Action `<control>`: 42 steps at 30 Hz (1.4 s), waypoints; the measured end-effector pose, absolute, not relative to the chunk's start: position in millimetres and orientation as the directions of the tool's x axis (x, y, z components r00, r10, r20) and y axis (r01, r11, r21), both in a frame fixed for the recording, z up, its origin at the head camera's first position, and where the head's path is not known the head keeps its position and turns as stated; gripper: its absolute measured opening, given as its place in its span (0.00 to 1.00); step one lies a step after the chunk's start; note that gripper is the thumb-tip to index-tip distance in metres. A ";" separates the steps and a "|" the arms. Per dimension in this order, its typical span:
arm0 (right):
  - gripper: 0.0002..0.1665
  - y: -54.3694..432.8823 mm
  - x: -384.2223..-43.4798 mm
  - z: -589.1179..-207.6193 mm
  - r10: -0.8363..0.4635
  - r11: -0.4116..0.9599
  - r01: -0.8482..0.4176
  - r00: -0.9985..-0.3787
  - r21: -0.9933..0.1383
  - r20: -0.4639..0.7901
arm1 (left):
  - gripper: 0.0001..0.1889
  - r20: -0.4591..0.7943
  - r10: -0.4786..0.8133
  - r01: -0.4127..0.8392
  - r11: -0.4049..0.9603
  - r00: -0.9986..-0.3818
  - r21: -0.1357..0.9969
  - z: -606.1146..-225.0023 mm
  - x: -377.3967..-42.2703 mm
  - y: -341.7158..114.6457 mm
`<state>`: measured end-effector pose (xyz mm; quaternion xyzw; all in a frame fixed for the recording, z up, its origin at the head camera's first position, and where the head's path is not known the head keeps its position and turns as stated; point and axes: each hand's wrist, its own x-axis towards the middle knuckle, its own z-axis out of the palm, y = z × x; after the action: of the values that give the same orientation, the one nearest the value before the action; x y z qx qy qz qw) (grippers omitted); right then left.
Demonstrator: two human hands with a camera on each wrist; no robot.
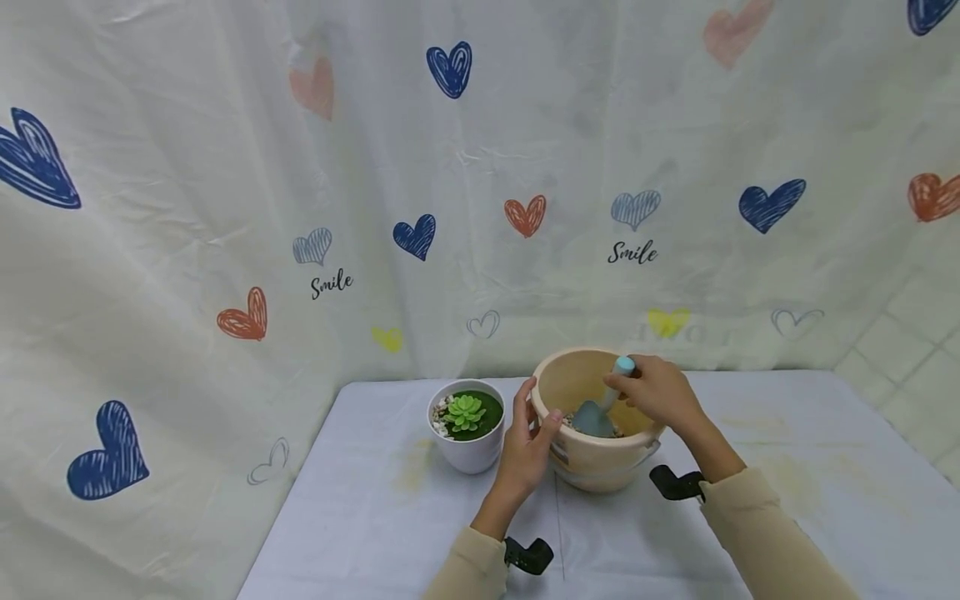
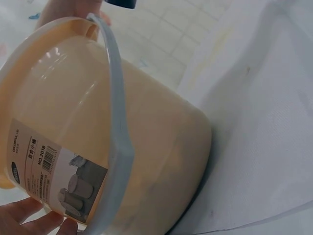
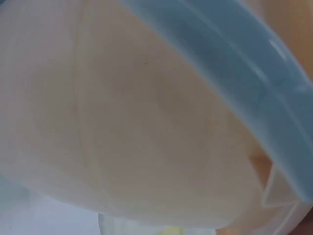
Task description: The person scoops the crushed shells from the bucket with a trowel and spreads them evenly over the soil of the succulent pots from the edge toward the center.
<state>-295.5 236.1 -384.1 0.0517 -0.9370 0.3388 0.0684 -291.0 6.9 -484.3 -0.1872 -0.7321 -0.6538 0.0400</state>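
Note:
A peach-coloured plastic bucket (image 1: pixel 600 458) with a grey-blue bail handle (image 2: pixel 117 127) stands on the white-covered table. My left hand (image 1: pixel 527 446) holds its left side, thumb at the rim and fingers against the outer wall. In the left wrist view, those fingers (image 2: pixel 36 218) lie by the printed label (image 2: pixel 54 171). My right hand (image 1: pixel 656 392) grips the light-blue handle of a small trowel (image 1: pixel 594 419), whose grey-blue blade is down inside the bucket. Some pebbly material shows around the blade. The right wrist view is filled mostly by the bucket wall and bail (image 3: pixel 234 63).
Left of the bucket stands a white pot (image 1: pixel 468 454) with a green succulent (image 1: pixel 465 412), white pebbles and a green surface. A white curtain (image 1: pixel 555 150) printed with hearts hangs behind the table (image 1: pixel 360 500). Pale tiles show at the right.

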 end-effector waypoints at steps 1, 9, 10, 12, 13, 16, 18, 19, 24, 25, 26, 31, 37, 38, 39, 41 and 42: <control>0.22 236.2 -296.1 -383.8 -0.053 0.764 -0.142 -0.986 -0.630 0.159 | 0.34 0.305 0.221 0.328 0.073 -0.926 0.942 -484.1 -291.1 6.8; 0.23 242.5 -294.5 -381.2 -0.065 0.754 -0.128 -0.991 -0.644 0.120 | 0.34 0.301 0.228 0.316 0.035 -0.926 0.948 -485.0 -289.8 11.9; 0.23 244.0 -293.9 -380.7 -0.061 0.754 -0.122 -0.991 -0.646 0.117 | 0.34 0.303 0.234 0.319 0.031 -0.924 0.947 -485.2 -289.8 13.2; 0.22 246.7 -293.4 -379.9 -0.052 0.747 -0.113 -0.992 -0.655 0.111 | 0.34 0.309 0.239 0.325 0.028 -0.921 0.945 -485.3 -290.0 15.5; 0.23 247.3 -293.5 -379.6 -0.052 0.741 -0.112 -0.993 -0.662 0.110 | 0.34 0.314 0.236 0.331 0.034 -0.920 0.943 -485.2 -290.2 16.0; 0.24 246.3 -294.9 -378.4 -0.063 0.716 -0.120 -0.992 -0.687 0.108 | 0.34 0.322 0.216 0.338 0.038 -0.922 0.940 -484.9 -291.2 14.9; 0.24 244.4 -296.2 -378.1 -0.066 0.702 -0.119 -0.993 -0.702 0.102 | 0.35 0.321 0.210 0.337 0.044 -0.923 0.940 -484.7 -291.7 12.9; 0.24 243.4 -296.5 -377.9 -0.066 0.699 -0.116 -0.993 -0.705 0.098 | 0.35 0.321 0.212 0.337 0.046 -0.923 0.940 -484.6 -291.8 11.8; 0.23 241.7 -297.1 -377.9 -0.068 0.672 -0.102 -0.995 -0.733 0.076 | 0.34 0.313 0.219 0.331 0.049 -0.924 0.942 -484.2 -290.6 8.9; 0.23 242.1 -296.7 -377.9 -0.068 0.663 -0.098 -0.995 -0.743 0.070 | 0.34 0.309 0.221 0.327 0.048 -0.925 0.944 -484.1 -290.1 9.1; 0.23 242.9 -296.2 -378.1 -0.068 0.655 -0.094 -0.996 -0.750 0.066 | 0.34 0.305 0.223 0.323 0.045 -0.926 0.945 -484.2 -289.6 9.5; 0.24 246.7 -295.0 -379.2 -0.057 0.607 -0.065 -0.998 -0.792 0.037 | 0.34 0.292 0.230 0.312 0.054 -0.928 0.949 -484.9 -287.8 11.6; 0.25 246.4 -296.0 -378.3 -0.067 0.538 -0.054 -0.998 -0.841 0.022 | 0.34 0.302 0.226 0.323 0.065 -0.926 0.944 -485.3 -287.9 9.6; 0.25 246.6 -296.3 -378.1 -0.070 0.524 -0.054 -0.997 -0.850 0.020 | 0.34 0.304 0.227 0.326 0.066 -0.925 0.943 -485.3 -288.1 9.1; 0.25 246.7 -296.7 -378.1 -0.073 0.510 -0.054 -0.997 -0.859 0.019 | 0.34 0.304 0.228 0.327 0.067 -0.925 0.943 -485.1 -288.1 8.5; 0.26 247.0 -297.6 -378.1 -0.076 0.481 -0.050 -0.997 -0.875 0.015 | 0.34 0.305 0.229 0.327 0.068 -0.924 0.942 -484.8 -288.3 7.7; 0.27 247.1 -298.1 -378.0 -0.078 0.466 -0.048 -0.997 -0.883 0.014 | 0.34 0.304 0.229 0.327 0.070 -0.925 0.943 -484.7 -288.3 7.2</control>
<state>-298.1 247.1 -378.0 0.0369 -0.8561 0.5153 -0.0143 -288.3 7.2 -484.7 -0.1901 -0.7304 -0.6550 0.0375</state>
